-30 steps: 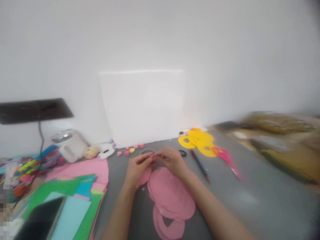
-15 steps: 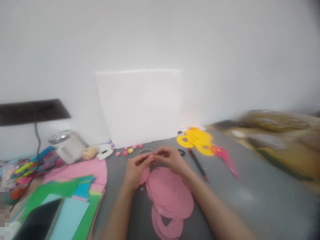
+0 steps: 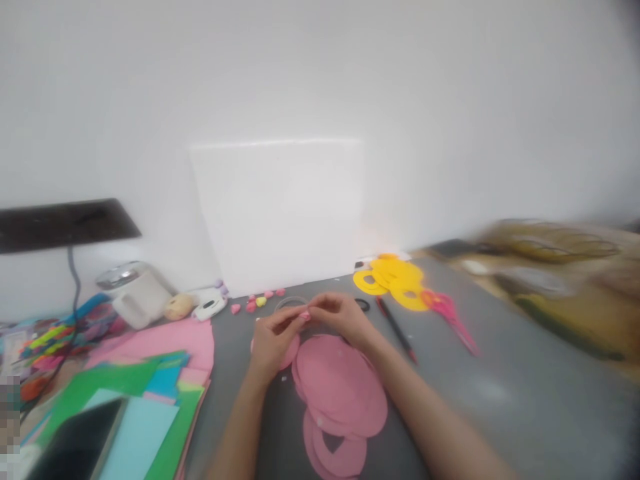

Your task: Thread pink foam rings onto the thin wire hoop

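Observation:
My left hand and my right hand meet over the desk, fingertips pinched together on a small pink folded-paper piece. Its exact shape is too small and blurred to make out. Just under my left hand lies a round pink paper cutout, partly covered. Below my hands is a stack of pink paper cutouts, the lowest with a hole in it. Behind my fingers a thin ring shows in part. Several small pink and yellow puffy pieces lie beyond my left hand.
At right are yellow paper cutouts, pink scissors and a dark pen. Coloured paper sheets with a phone lie at left, near a white device. A white board leans against the wall.
My fingertips have shifted very slightly around the small pink piece, and more of the round cutout shows beside my left hand. Everything else stays in place.

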Tool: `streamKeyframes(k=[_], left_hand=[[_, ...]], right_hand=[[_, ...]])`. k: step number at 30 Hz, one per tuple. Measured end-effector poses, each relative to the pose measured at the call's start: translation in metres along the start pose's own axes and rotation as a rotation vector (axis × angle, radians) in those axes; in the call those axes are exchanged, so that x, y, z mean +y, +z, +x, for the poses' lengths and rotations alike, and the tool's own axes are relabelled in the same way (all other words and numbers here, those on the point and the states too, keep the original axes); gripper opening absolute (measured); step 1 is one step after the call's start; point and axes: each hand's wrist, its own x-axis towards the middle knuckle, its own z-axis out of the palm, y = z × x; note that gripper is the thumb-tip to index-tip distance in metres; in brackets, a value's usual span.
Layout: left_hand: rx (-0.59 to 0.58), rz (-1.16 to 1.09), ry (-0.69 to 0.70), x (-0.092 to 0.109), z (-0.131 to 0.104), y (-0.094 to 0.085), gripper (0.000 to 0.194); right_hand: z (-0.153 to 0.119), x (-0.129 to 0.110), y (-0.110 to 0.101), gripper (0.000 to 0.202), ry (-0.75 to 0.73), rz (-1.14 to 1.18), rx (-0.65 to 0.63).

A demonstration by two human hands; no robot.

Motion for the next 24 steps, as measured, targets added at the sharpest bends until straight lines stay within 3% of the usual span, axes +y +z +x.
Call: streamKeyframes(k=[5, 14, 24], left_hand=[[0.048, 0.116, 0.118, 0.0003, 0.0003, 0.0052, 0.011], [0.053, 0.13, 0.171, -0.0008, 0.0023, 0.0055, 0.012], [0.05, -0.091, -0.029, 0.0017, -0.0001, 0.0037, 0.014]], right_hand=[[0.001, 0.0019, 0.004, 0.026, 0.069, -0.025, 0.086], [0.0006, -0.0011, 0.0036, 0.026, 0.028, 0.004, 0.016], [0.0025, 0.0032, -0.0007, 0.021, -0.083, -0.041, 0.06]])
